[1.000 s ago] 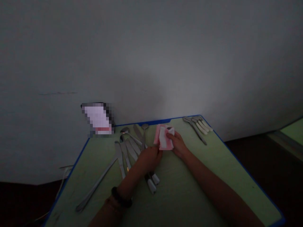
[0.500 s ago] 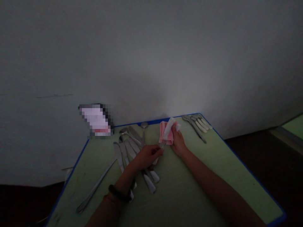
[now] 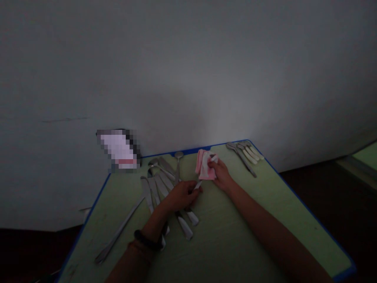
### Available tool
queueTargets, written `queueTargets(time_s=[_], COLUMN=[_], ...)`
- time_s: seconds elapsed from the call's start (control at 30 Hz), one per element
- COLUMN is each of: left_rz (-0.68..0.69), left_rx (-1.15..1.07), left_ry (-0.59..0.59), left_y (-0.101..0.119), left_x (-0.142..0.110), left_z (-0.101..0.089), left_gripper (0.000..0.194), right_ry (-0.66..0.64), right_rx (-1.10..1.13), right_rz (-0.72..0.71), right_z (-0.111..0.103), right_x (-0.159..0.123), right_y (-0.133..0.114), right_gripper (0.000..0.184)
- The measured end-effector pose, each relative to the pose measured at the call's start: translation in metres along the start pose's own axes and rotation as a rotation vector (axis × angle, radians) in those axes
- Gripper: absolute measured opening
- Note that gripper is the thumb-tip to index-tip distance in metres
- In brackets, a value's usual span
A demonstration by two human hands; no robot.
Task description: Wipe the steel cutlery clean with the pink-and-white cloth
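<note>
My left hand [image 3: 185,194] is closed on a slim metal piece of cutlery [image 3: 199,183]; the cloth hides most of it, so I cannot tell its exact kind. A pink and white cloth [image 3: 203,169] is folded around it, pinched by my right hand [image 3: 220,173] with the thumb on top. A small dark end pokes out near that thumb. Beneath and beside my left hand lie several metal table knives [image 3: 151,198], partly hidden by my forearm. A spoon [image 3: 178,157] lies just beyond, with another spoon [image 3: 154,163] to its left.
The green table [image 3: 265,220] has a blue rim and stands against a grey wall [image 3: 188,78]. A phone-like device [image 3: 119,149], blurred out, leans at the back left. A long-handled utensil [image 3: 118,232] lies at left. More cutlery [image 3: 246,161], some white-handled, lies at back right.
My right hand and the cloth have shifted slightly down and left. The cloth is folded over more, its white part now under the thumb. My left hand has barely moved.
</note>
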State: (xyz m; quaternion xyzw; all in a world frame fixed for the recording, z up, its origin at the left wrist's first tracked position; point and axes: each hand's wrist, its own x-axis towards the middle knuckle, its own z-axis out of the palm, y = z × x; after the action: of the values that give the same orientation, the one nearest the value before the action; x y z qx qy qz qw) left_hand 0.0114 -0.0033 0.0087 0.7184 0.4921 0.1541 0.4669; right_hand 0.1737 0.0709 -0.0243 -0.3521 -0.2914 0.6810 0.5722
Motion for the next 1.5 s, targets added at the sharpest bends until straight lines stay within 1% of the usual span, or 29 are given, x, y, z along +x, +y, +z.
queueTargets(time_s=[0.17, 0.27, 0.37, 0.5, 0.57, 0.63, 0.7, 0.83, 0.97, 1.07, 1.23, 1.37, 1.5], left_rz=[0.046, 0.052, 0.061, 0.061, 0.061, 0.06, 0.063, 0.074, 0.055, 0.051, 0.053, 0.054, 0.052], left_rx=[-0.003, -0.031, -0.055, -0.052, -0.05, -0.07, -0.087, -0.073, -0.078, -0.09, -0.044, -0.016, -0.03], left_ry=[0.017, -0.012, -0.035, 0.012, 0.022, 0.005, -0.005, 0.007, -0.001, -0.002, 0.032, 0.02, 0.016], left_y=[0.0, 0.0, 0.0, -0.001, -0.002, -0.003, -0.003, -0.004, -0.003, -0.003, -0.002, -0.001, -0.002], left_x=[-0.002, -0.003, -0.004, -0.003, -0.002, -0.002, -0.002, -0.002, -0.002, -0.002, -0.002, -0.002, -0.002], left_z=[0.0, -0.002, -0.003, -0.003, -0.003, -0.002, -0.002, -0.002, -0.003, -0.003, -0.005, -0.006, -0.005], left_gripper=[0.029, 0.03, 0.032, 0.035, 0.036, 0.038, 0.039, 0.04, 0.04, 0.039, 0.039, 0.038, 0.039], right_ry=[-0.06, -0.097, -0.091, -0.051, -0.079, -0.107, -0.105, -0.083, -0.061, -0.028, 0.092, 0.112, 0.177], right_rx=[0.065, 0.042, 0.02, 0.044, 0.081, 0.122, 0.139, 0.082, -0.002, -0.063, -0.233, -0.345, -0.478], right_rz=[-0.058, -0.011, 0.05, 0.103, 0.118, 0.127, 0.112, 0.045, -0.013, -0.096, -0.3, -0.379, -0.487], right_z=[0.005, 0.006, 0.005, 0.0, -0.001, 0.0, 0.003, 0.009, 0.008, 0.004, -0.003, -0.005, -0.003], right_x=[-0.002, -0.003, -0.003, -0.002, -0.003, -0.004, -0.007, -0.01, -0.008, -0.004, 0.001, 0.002, -0.001], right_y=[0.0, -0.002, -0.004, -0.005, -0.007, -0.009, -0.011, -0.012, -0.005, 0.004, 0.013, 0.009, 0.0], right_gripper=[0.033, 0.036, 0.033, 0.022, 0.02, 0.021, 0.022, 0.033, 0.039, 0.037, 0.031, 0.025, 0.021])
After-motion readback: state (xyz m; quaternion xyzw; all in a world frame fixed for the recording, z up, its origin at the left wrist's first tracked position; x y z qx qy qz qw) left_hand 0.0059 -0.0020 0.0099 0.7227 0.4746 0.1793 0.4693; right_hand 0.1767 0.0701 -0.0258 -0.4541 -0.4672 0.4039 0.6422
